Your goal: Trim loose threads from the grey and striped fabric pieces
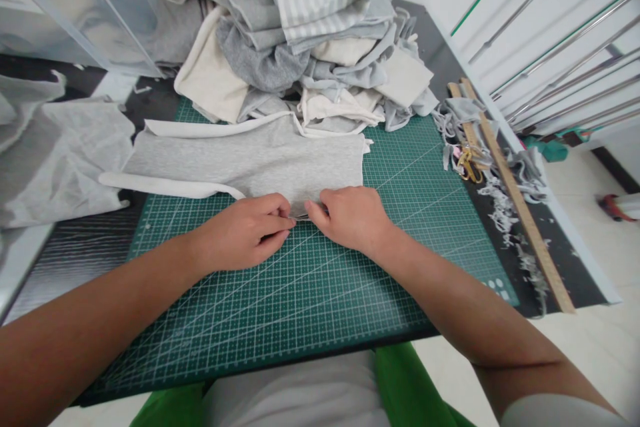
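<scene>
A piece of light grey fabric (pixel 260 157) lies flat on the green cutting mat (pixel 300 300), its long edges curling up in pale rolls. My left hand (pixel 247 230) pinches the near edge of this fabric between thumb and fingers. Close beside it, my right hand (pixel 350 217) is closed on the same edge, a short gap to the right. Between the two hands the fabric edge shows as thin layers. The fingertips of the right hand are partly hidden under the hand.
Behind the mat rises a heap of folded grey, cream and striped cloth (pixel 310 7). More grey fabric (pixel 65 153) lies at left, near a translucent plastic bin (pixel 75 0). Wooden rulers (pixel 525 207), gold-handled scissors (pixel 469 165) and fabric scraps (pixel 503 210) are at right.
</scene>
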A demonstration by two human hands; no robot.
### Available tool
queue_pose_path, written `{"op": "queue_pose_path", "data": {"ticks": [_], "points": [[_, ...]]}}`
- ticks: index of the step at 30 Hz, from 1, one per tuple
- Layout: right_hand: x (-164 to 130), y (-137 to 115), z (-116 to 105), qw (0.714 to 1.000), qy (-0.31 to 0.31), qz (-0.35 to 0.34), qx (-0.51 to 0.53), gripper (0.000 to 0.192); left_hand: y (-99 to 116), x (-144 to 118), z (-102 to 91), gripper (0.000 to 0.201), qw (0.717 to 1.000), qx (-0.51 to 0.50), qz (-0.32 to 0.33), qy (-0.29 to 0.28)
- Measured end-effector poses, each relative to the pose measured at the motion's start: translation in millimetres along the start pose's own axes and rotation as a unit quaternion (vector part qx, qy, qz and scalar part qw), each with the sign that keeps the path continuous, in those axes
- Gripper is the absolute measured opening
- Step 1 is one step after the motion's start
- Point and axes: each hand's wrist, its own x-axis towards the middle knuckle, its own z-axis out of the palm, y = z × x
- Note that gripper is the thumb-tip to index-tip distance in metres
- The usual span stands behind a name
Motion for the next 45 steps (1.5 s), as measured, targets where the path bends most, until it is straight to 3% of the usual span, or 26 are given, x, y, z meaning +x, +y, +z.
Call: {"op": "queue_pose_path", "data": {"ticks": [20,39,45], "points": [[1,-3,5,1.000,0.017,0.001,-0.011,0.056,1,-4,1.4,0.019,1.000,0.022,-0.005,0.014],[2,-16,-1,1.000,-0.014,0.013,-0.019,0.058,2,-2,1.6,0.021,1.000,0.015,-0.012,0.016],[3,-16,-1,1.000,-0.014,0.018,-0.020,0.055,1,-4,2.1,0.019,0.998,0.044,0.015,0.032]]}}
